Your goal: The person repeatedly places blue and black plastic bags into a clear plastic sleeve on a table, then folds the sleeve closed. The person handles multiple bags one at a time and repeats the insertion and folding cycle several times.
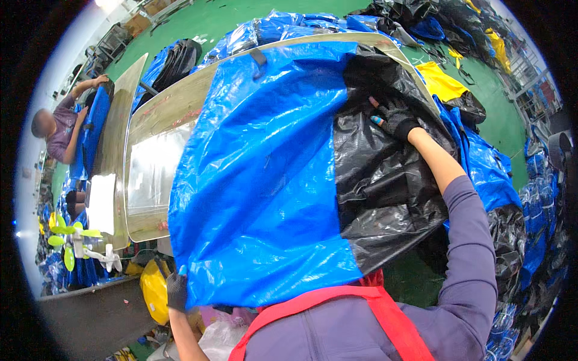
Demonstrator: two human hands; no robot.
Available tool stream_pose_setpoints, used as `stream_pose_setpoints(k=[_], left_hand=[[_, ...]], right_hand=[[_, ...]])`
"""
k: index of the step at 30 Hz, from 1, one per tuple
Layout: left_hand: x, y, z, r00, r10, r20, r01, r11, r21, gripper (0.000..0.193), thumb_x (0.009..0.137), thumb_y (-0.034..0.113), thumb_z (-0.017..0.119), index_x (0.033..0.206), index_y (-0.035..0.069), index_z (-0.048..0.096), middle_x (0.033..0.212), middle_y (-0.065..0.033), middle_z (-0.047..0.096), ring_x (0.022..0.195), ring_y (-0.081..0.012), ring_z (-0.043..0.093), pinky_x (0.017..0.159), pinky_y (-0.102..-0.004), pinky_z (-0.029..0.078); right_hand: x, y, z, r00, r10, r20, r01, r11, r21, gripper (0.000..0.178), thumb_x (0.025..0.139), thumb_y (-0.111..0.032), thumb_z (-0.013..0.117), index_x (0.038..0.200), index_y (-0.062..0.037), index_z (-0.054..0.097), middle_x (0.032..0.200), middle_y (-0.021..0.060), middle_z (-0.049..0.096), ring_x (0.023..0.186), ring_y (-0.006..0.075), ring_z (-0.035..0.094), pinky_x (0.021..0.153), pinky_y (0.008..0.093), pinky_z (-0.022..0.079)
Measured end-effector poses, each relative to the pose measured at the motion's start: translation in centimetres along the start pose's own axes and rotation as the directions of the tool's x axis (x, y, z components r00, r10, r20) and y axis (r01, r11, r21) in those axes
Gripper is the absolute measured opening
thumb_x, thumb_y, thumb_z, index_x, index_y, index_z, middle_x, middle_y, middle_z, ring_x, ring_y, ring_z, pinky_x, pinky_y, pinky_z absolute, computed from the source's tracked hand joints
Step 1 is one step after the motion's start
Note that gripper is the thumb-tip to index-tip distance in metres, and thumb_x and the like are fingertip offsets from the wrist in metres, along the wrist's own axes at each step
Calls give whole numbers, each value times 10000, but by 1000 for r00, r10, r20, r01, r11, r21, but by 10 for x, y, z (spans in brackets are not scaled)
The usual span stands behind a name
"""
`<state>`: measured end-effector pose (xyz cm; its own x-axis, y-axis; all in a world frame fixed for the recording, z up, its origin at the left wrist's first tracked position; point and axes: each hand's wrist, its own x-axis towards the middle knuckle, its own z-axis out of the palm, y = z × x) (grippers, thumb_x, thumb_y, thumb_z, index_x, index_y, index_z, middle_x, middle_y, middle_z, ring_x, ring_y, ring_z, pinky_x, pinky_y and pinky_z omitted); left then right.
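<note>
**Smoothing a bag between two hands**

In the head view, find the blue-and-black bag (pixel 271 162) at the middle, spread over the worktop (pixel 142 224) and overhanging toward 6 o'clock. Blue toward 9, black toward 3, with creases running through both.

At 2 o'clock, right hand (pixel 398 120) gloved and laid on the black part, fingers wide apart, gripping nothing. Between 7 and 8 o'clock, left hand (pixel 177 291) gloved and holding the blue edge, fingers closed on it; too much hidden to tell how firmly.

To smooth well, in judgement: press with the spread right fingers and stroke outward toward 3 o'clock, anchoring the blue edge toward 8. Pull evenly, sparing the join between the colours. Work the black part longest, being the most crumpled. Watch the overhang at 6 o'clock, likely to drag such slick-looking material off the worktop. Lay the strap (pixel 259 58) flat near 12 o'clock. At 9 o'clock, avoid rucking up the clear film (pixel 155 171) just beside the blue edge.
</note>
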<state>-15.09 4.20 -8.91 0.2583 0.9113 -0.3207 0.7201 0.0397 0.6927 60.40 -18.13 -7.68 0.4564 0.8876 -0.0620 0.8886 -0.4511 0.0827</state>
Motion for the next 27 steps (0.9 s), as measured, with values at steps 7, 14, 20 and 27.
stream_pose_setpoints(k=[7, 14, 20, 27], left_hand=[[10, 218, 100, 546, 837, -27, -729, 491, 477, 466, 839, 202, 579, 1271, 34, 532, 1260, -226, 541, 1135, -413, 517, 951, -470, 424], [-87, 301, 332, -395, 744, 539, -847, -69, -527, 565, 862, 457, 476, 1384, 245, 431, 1425, -223, 379, 1328, -510, 290, 1072, -646, 221], [121, 316, 244, 234, 852, 468, -844, 417, -337, 434, 798, 299, 680, 1146, 49, 616, 1043, -174, 664, 971, -307, 636, 853, -438, 486], [399, 352, 209, 964, 162, 210, -184, 979, 85, 687, 790, 357, 704, 1273, -80, 485, 1166, -244, 607, 978, -325, 636, 853, -434, 506]], right_hand=[[8, -21, -37, 987, 60, 151, -49, 996, -71, 588, 906, -472, 458, 1410, -172, 430, 1450, 199, 391, 1347, 368, 349, 1129, 463, 242], [36, -19, -47, 912, -171, -372, 153, 985, -77, 535, 862, -407, 539, 1279, -74, 507, 1261, 200, 502, 1228, 352, 431, 1070, 496, 270], [36, 12, 19, 961, -148, -235, 156, 988, 14, 699, 880, -442, 508, 1440, -62, 332, 1499, 220, 273, 1412, 385, 203, 1165, 505, 75], [35, 0, 9, 962, -128, -240, 132, 991, 2, 678, 870, -426, 522, 1409, -42, 376, 1447, 272, 329, 1392, 404, 236, 1163, 509, 80]])
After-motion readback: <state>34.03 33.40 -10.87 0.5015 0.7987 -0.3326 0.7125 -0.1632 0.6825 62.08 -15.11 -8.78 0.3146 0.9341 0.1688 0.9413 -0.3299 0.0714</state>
